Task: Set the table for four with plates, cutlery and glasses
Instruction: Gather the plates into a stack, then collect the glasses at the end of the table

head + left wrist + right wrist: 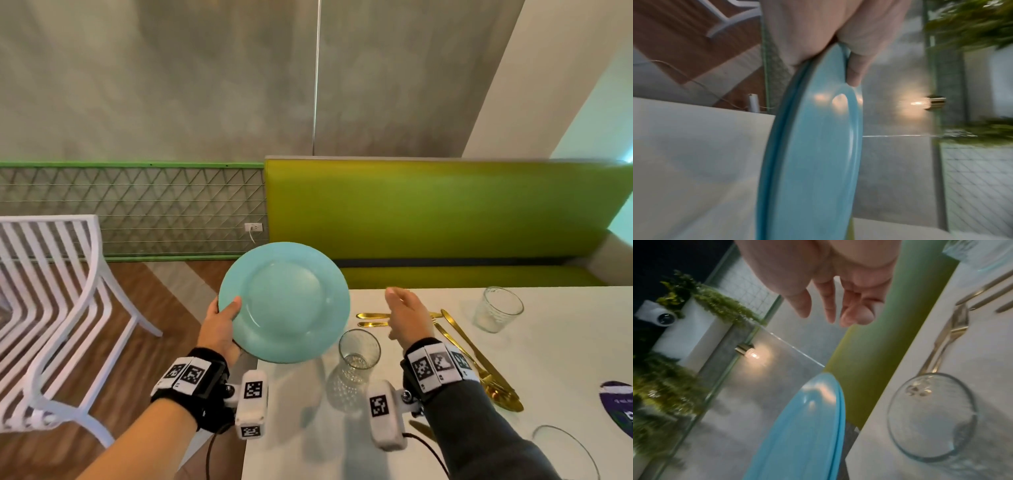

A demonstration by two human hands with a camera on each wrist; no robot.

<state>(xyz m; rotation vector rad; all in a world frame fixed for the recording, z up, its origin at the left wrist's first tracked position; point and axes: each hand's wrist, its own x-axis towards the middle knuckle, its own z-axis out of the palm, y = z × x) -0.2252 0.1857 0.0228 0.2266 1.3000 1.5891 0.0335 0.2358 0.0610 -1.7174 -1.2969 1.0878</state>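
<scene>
My left hand (pixel 224 320) grips a light blue plate (pixel 284 301) by its near-left rim, thumb on top, holding it in the air over the table's left edge. The left wrist view shows the plate (pixel 813 146) edge-on with my thumb (pixel 856 71) on its face. My right hand (pixel 407 317) hovers empty with relaxed fingers above the white table (pixel 555 346), just right of the plate. Near it stand a clear glass (pixel 358 353), another glass (pixel 498 308) farther right, and gold cutlery (pixel 476 353). The right wrist view shows my relaxed fingers (pixel 826 305), the plate (pixel 807 431) and the near glass (pixel 931 417).
A green bench (pixel 445 219) runs behind the table. A white slatted chair (pixel 58 308) stands on the wooden floor to the left. The rim of a third glass (pixel 565 448) and a dark round object (pixel 620 407) sit at the table's right near edge.
</scene>
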